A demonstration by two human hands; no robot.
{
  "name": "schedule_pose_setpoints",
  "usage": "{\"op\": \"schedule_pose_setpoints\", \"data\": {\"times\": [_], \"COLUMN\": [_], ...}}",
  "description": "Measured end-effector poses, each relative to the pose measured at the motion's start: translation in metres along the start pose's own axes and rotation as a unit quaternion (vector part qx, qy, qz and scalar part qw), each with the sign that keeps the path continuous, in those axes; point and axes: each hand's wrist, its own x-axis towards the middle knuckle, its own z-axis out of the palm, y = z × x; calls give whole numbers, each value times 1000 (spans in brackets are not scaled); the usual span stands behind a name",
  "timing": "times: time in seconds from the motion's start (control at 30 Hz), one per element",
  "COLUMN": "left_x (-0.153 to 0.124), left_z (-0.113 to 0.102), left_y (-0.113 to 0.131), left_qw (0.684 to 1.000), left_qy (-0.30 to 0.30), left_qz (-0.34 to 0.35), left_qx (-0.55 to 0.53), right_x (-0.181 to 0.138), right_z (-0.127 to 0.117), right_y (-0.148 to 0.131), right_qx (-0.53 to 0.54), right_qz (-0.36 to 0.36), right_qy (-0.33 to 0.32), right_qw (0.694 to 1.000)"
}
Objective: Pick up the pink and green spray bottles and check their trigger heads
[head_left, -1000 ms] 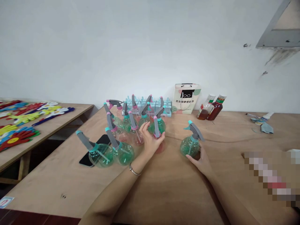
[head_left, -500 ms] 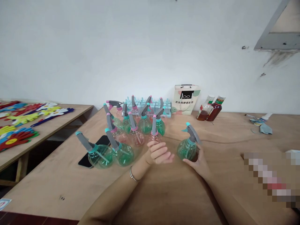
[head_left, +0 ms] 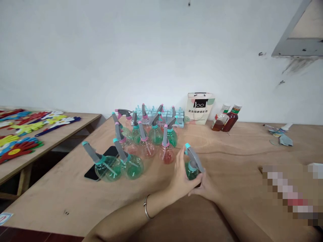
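Both hands are around one green spray bottle [head_left: 192,170] with a grey trigger head and turquoise nozzle, near the table's middle. My left hand [head_left: 179,179] wraps its left side, thumb across the front. On the right, my right hand [head_left: 205,188] grips the lower body, which the fingers partly hide. Left of the hands stands a group of similar bottles, some green, some pink. Nearest of these are a pink spray bottle [head_left: 166,154] and a green spray bottle [head_left: 132,167]. Another green spray bottle [head_left: 108,168] stands at the group's front left.
A dark phone [head_left: 92,173] lies by the front-left bottles. Behind the group is a light-blue rack [head_left: 179,117], beside a paper bag [head_left: 200,109] and two brown-liquid bottles [head_left: 230,119]. A cloth [head_left: 286,140] lies at right. Colourful gloves [head_left: 19,149] cover a left table.
My left hand has moved right and down from beside the pink bottle and closed on the green spray bottle. My right hand has brought that bottle left and nearer to me.
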Motion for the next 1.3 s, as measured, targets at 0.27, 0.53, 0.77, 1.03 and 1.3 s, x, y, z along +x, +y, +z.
{"op": "schedule_pose_setpoints", "data": {"times": [0.27, 0.53, 0.77, 1.03, 1.3], "left_x": [-2, 9, 37, 40, 33], "left_z": [-23, -44, -65, -57, -61], "left_y": [-25, -1, 24, 36, 44], "left_qw": [993, 973, 919, 891, 883], "left_qy": [-32, -93, -142, -55, -191], "left_qz": [44, -51, -165, -207, -184], "left_qx": [-109, -205, -328, -400, -389], "right_x": [12, 61, 64, 59, 58], "right_z": [-25, -37, -32, -31, -32], "right_y": [4, 19, 13, 13, 8], "right_qx": [33, -319, -389, -383, -363], "right_qz": [-73, 123, 138, 134, 137], "right_qy": [-92, -41, -75, -54, -46], "right_qw": [993, 939, 908, 913, 920]}}
